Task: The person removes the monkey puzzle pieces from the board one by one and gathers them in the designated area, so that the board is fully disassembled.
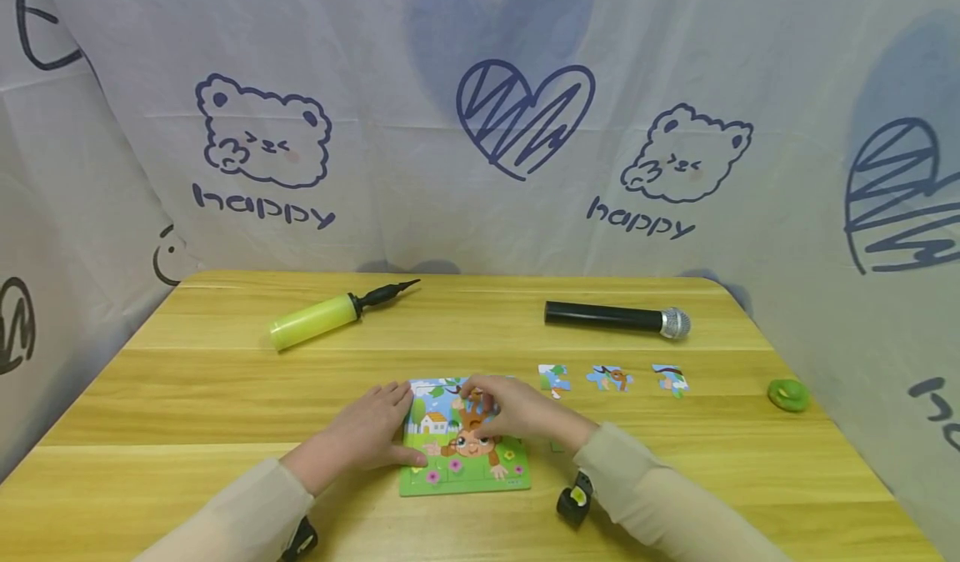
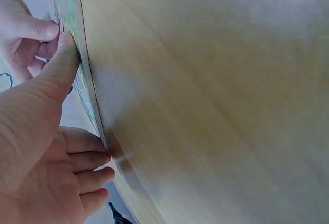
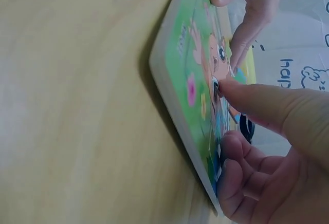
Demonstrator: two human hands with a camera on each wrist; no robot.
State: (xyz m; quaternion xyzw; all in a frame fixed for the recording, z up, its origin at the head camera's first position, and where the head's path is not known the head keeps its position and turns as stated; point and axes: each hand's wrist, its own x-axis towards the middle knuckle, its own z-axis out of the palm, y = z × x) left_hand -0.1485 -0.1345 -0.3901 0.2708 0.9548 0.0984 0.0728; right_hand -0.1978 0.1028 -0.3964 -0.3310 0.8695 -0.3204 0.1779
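Wood-grain tabletop (image 1: pixel 225 403) beneath bright, green-bottomed monkey puzzle (image 1: pixel 467 455).

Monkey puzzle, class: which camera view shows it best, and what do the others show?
The head view: it shows most of the monkey puzzle from above, though the left hand and right hand partly cover it. The left wrist view shows it nearly edge-on, a thin strip; the right wrist view, steeply slanted, showing one corner.
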